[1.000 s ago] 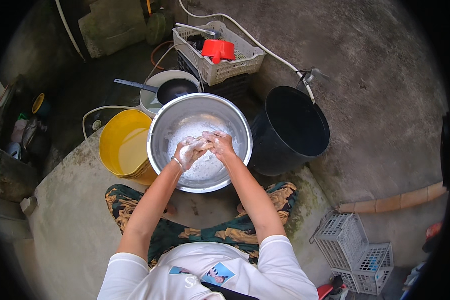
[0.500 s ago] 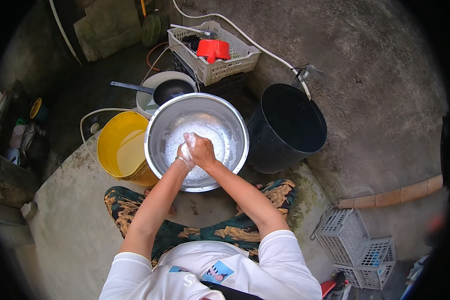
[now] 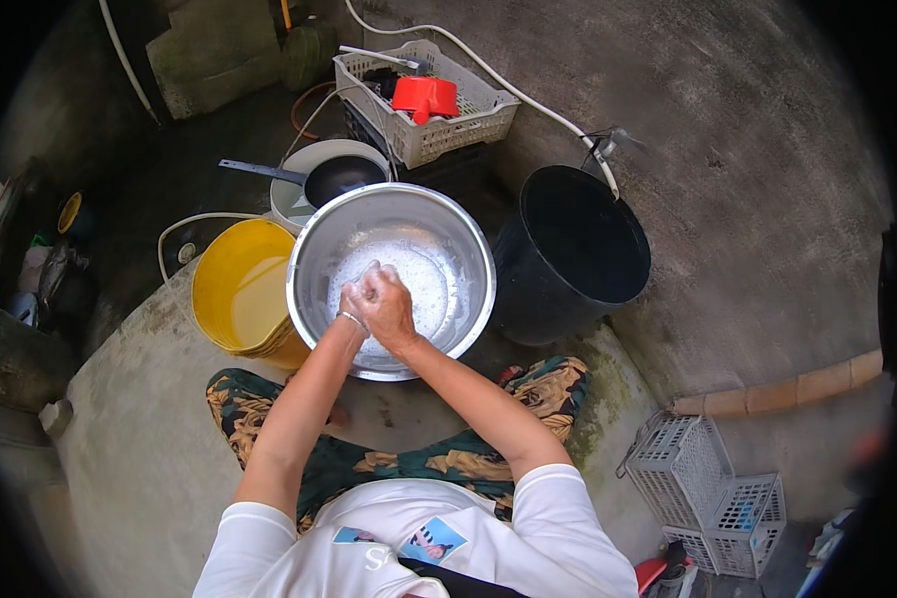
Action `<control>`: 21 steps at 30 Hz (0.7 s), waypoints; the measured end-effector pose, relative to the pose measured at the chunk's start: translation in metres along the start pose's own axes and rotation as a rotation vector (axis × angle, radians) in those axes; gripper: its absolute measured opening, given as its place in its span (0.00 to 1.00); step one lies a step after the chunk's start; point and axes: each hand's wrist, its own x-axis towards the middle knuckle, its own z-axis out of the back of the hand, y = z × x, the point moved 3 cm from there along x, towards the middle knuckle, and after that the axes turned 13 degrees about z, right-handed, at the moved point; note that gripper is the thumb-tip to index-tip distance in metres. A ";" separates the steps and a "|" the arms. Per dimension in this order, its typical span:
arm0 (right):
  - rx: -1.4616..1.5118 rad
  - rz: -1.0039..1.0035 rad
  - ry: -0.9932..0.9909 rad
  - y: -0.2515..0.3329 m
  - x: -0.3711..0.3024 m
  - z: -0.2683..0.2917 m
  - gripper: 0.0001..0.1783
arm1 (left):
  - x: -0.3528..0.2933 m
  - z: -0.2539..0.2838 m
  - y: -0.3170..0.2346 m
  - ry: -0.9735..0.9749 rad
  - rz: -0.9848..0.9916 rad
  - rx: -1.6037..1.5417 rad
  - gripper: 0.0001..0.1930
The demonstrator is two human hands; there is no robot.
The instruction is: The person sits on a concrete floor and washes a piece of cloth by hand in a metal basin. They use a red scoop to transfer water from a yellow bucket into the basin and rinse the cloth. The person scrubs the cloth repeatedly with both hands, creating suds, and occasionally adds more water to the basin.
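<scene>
A large steel basin sits in front of me with foamy water in its bottom. Over the water my left hand and my right hand are pressed together, fingers closed. White suds cling to the fingers. Whatever may be between the palms is hidden. A thin bracelet circles my left wrist, near the basin's near side.
Left of the basin stands a yellow bucket of cloudy water; behind it, a white bucket with a dark pan across it. To the right is a tall black bin. A crate holds a red dipper.
Both clasped hands have shifted slightly left and turned against each other. The foam seen between them earlier now shows less. Basin and buckets stay put.
</scene>
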 end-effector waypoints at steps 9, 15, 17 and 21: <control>-0.039 0.099 0.335 -0.019 -0.010 -0.017 0.13 | -0.008 -0.008 0.004 0.241 -0.039 0.150 0.13; -0.043 -0.148 0.298 -0.050 -0.006 -0.003 0.15 | 0.005 0.004 0.000 -0.059 0.032 0.386 0.12; -0.023 -0.102 0.305 -0.041 -0.008 -0.005 0.14 | 0.005 0.011 -0.004 0.185 0.077 0.205 0.11; -0.046 -0.337 0.137 -0.091 -0.009 0.012 0.12 | 0.002 -0.024 0.013 -0.245 0.084 0.535 0.15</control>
